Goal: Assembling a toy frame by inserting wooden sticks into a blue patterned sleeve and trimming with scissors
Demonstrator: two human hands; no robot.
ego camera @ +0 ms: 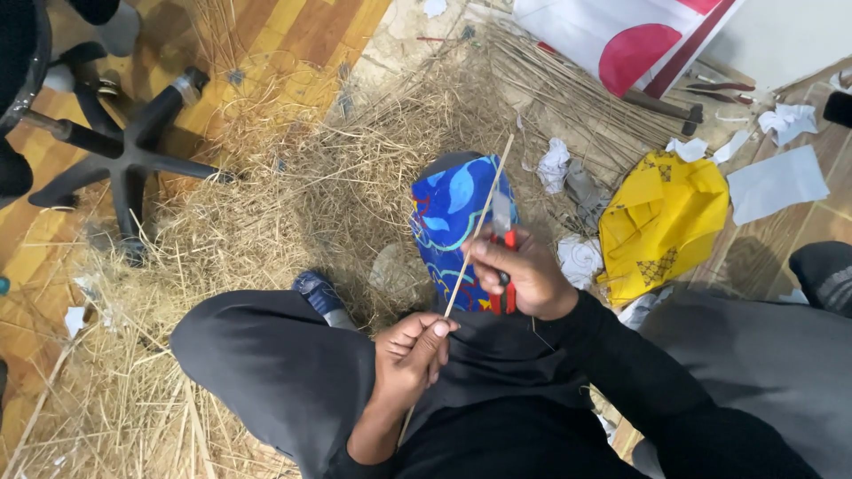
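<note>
My left hand [410, 349] pinches the lower part of a thin pale stick [480, 223] that slants up and to the right from my lap. My right hand [522, 270] grips a red-handled knife [504, 241] with its blade laid against the stick, just above my left hand. Behind both hands a blue patterned cloth [448, 213] covers my raised knee. My legs are in dark grey fabric.
Loose dry straw [266, 195] covers the floor ahead and to the left. The black base of an office chair [124, 151] stands at the upper left. A yellow patterned bag [661, 222], crumpled white papers [555, 164] and a red and white sheet [639, 35] lie to the right.
</note>
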